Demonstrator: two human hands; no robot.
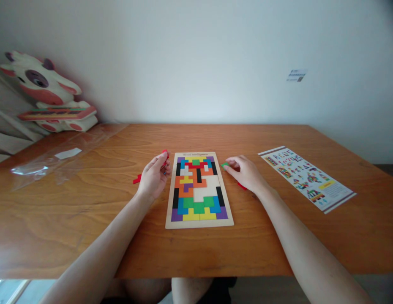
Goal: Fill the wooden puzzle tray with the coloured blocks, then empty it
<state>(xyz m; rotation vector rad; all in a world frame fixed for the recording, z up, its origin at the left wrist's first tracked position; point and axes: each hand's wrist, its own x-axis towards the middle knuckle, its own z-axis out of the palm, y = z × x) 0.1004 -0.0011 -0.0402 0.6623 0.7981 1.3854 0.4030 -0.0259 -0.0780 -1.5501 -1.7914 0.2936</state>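
The puzzle board (199,225) lay flat on the table (253,249) between my two hands, its long axis running straight away from me. My right hand (246,172) was off its far right side, the fingers pinching a small green piece (225,165) between thumb and forefinger, just beside the rim; I couldn't tell whether that piece rested on the wood or was held a little above it. From those fingers the bare patch (212,183) in the board lay to the left and nearer my body, right of the board's centre, so my right hand was the closer of the two. My left hand (154,176) stood beyond the left rim, its fingers curled together around a red piece (165,153) that poked out above the fingertips; some blue showed under them too, though I couldn't make out its shape. From there the same patch lay to the right and toward me, across several filled rows. A second red piece (137,179) sat on the table left of my left hand, and a third red piece (241,185) showed partly from under my right.
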